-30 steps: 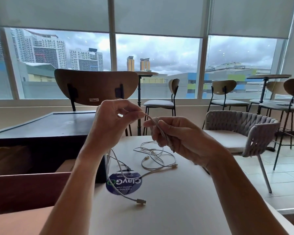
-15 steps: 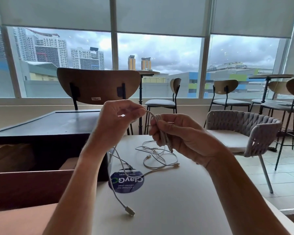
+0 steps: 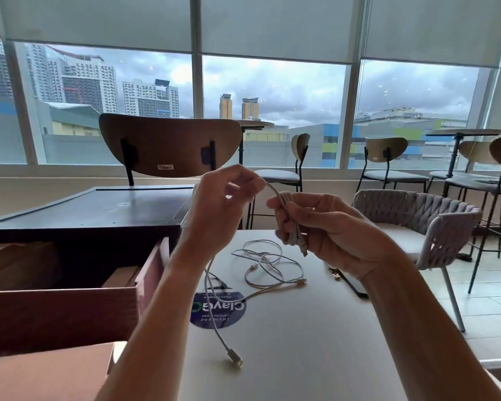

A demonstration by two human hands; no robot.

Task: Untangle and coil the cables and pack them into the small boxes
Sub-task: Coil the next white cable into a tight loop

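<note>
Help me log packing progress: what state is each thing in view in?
Held cable: partly wound into a bundle, tail hanging loose.
Left hand: pinches the cable's free length.
Right hand: grips the wound part.
Second cable: lying on the table, tangled, uncoiled.
Cardboard box: open on top, contents not visible.
Window blinds: partly lowered.

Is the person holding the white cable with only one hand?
No, the left hand pinches the cable while the right hand grips its coiled part.
</note>
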